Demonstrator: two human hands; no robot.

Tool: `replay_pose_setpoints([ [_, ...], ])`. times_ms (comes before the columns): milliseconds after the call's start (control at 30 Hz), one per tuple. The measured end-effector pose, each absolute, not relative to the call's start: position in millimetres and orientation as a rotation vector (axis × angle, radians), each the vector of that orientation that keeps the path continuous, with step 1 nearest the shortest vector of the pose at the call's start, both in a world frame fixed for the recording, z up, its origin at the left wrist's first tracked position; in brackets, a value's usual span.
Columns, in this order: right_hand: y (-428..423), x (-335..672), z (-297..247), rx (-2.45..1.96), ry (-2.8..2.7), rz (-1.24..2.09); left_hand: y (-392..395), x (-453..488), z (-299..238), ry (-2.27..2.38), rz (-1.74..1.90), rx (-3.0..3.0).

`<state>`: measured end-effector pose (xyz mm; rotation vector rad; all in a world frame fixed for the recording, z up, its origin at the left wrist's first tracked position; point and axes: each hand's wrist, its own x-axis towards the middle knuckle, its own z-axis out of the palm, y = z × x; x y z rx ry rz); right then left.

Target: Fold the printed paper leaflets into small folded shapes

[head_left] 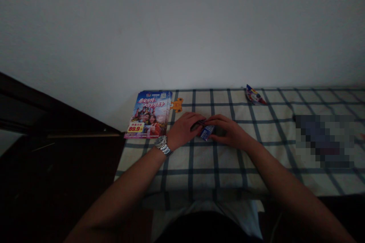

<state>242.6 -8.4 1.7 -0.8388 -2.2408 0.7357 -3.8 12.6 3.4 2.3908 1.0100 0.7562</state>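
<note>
Both my hands rest together on a checked cloth (216,159) and pinch a small folded piece of glossy blue paper (207,132). My left hand (184,130), with a metal watch (163,145) on the wrist, grips the paper's left end with curled fingers. My right hand (228,131) closes on its right end. Most of the paper is hidden under my fingers.
A stack of colourful flyers (149,114) lies at the cloth's far left, with a small orange cut-out (177,104) beside it. A folded paper boat (254,95) sits near the wall. A blurred dark patch (323,140) lies at right. Dark furniture (42,121) fills the left.
</note>
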Motion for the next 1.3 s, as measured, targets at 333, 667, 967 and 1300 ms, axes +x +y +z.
replay_pose_setpoints([
  [333, -10.3, 239.8, 5.0, -0.844, -2.221, 0.747, 12.2, -2.0, 0.0, 0.991, 0.743, 2.347],
  [667, -7.0, 243.2, 0.9, -0.936, -2.177, 0.651, 12.9, -3.3, 0.6, 1.057, 0.723, 2.388],
  [967, -6.5, 244.7, 2.4, -1.073, -2.089, 0.612, 12.2, -3.1, 1.0, 1.224, 0.722, 2.398],
  [1300, -3.6, 242.5, -4.3, -1.152, -2.107, 0.561, 10.9, -0.1, 0.4, 1.255, 0.716, 2.398],
])
